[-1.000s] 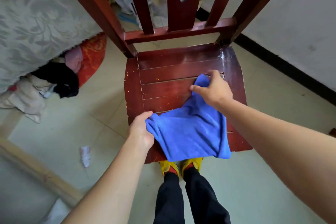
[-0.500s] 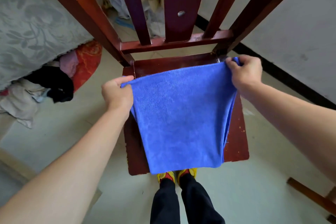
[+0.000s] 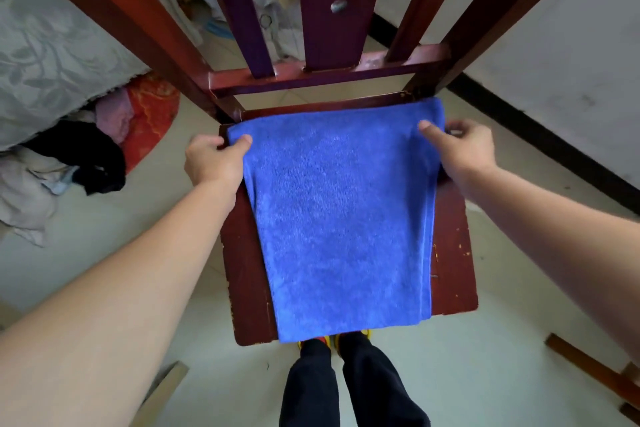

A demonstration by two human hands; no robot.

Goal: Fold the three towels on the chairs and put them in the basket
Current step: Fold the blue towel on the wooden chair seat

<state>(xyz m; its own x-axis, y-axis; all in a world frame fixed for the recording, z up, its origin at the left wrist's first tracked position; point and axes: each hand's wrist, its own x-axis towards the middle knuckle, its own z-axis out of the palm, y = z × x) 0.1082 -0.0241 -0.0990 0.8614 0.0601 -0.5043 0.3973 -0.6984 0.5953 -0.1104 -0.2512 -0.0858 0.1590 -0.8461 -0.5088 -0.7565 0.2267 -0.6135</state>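
Note:
A blue towel (image 3: 343,218) lies spread over the seat of a dark red wooden chair (image 3: 450,263), its near edge hanging just past the seat's front. My left hand (image 3: 213,159) pinches the towel's far left corner, thumb on top. My right hand (image 3: 460,149) grips the far right corner, where the cloth is doubled along the right edge. Both corners sit near the chair's back rail. No basket and no other towel are in view.
The chair's back slats (image 3: 339,3) rise right in front of me. A pile of clothes (image 3: 79,156) and a red mat (image 3: 152,114) lie on the floor at left, under a grey patterned cover. A white wall stands at right. My feet (image 3: 332,340) are under the seat's front edge.
One second ago the towel lay bunched on the seat. I lifted it by two corners, spread it wide, and have lowered it flat onto the seat toward the chair back.

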